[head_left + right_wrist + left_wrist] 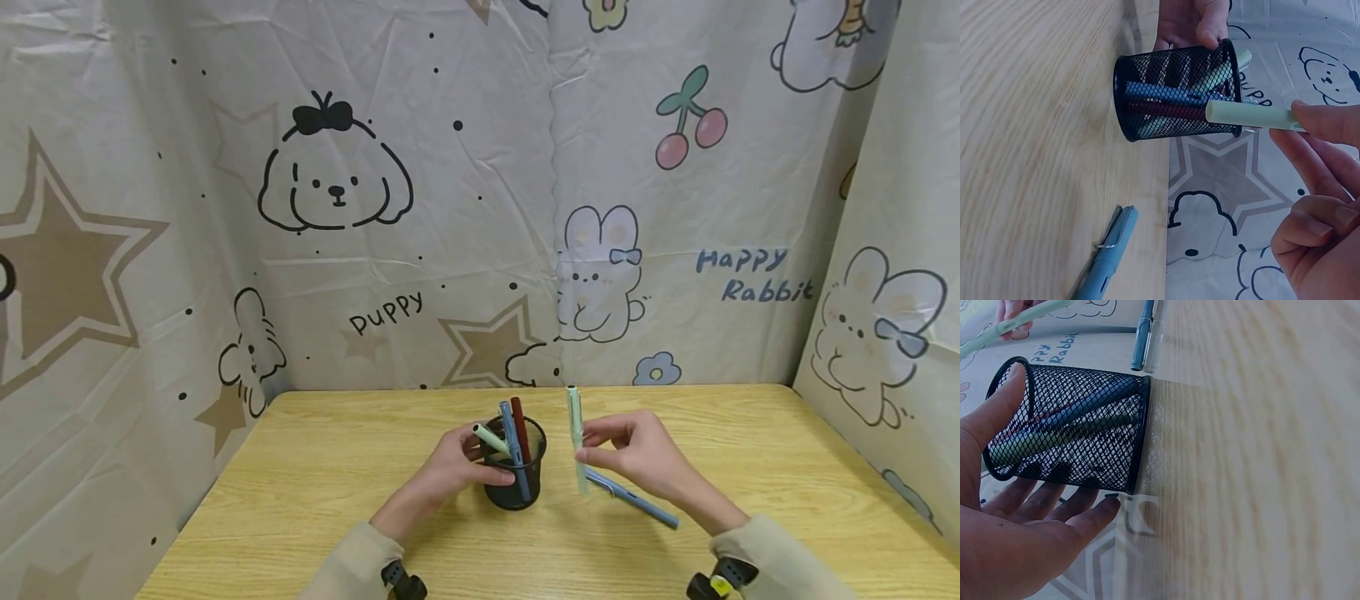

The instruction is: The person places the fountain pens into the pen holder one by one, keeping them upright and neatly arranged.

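Cartoon-print cloth (480, 208) with puppies, rabbits and stars is hung behind and beside a light wooden table (315, 500). A black mesh pen cup (516, 475) is stood upright near the table's middle; a blue pen (512, 446), a dark red pen (520, 440) and a pale green pen (491, 440) are seen leaning inside it. The cup is steadied by the left hand (450, 471): the thumb is laid on the rim and the fingers are wrapped loosely round the mesh wall, as shown in the left wrist view. A second pale green pen (576, 437) is pinched between thumb and fingertips of the right hand (637, 458) and held roughly upright, just right of the cup and clear of it. From the right wrist view its end is seen level with the cup's mouth. Another blue pen (633, 497) is left lying flat on the table beneath the right hand, angled toward the right. Beige sleeves (780, 558) and wrist-worn cameras are visible at the bottom edge.
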`<state>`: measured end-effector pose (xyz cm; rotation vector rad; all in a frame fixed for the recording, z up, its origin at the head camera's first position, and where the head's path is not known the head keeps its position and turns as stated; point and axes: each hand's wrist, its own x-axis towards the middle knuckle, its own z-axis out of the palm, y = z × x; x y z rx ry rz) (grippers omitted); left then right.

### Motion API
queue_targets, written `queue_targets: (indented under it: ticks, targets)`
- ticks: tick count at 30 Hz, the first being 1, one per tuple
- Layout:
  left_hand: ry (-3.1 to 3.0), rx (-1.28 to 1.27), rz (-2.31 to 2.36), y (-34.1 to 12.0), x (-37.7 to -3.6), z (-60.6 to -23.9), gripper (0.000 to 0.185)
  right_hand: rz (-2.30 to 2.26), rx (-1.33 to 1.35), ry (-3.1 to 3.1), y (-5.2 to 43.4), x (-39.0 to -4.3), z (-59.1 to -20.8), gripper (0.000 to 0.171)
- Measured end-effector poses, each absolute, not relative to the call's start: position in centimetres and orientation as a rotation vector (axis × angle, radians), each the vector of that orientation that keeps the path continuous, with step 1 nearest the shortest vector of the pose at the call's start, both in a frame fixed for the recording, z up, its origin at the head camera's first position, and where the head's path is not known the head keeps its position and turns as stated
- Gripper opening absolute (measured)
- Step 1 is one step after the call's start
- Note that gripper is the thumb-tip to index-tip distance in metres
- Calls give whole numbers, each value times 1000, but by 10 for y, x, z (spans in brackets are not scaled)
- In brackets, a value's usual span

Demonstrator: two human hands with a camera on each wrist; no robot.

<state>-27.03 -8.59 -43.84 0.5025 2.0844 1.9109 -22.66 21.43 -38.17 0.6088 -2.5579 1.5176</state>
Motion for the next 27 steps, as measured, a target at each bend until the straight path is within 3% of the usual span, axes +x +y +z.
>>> queue_targets:
  ticks: [27]
  targets:
    - [2042,529,1937,-85,-271,-438,69,1615,689,-2391,180,-238,-366,27]
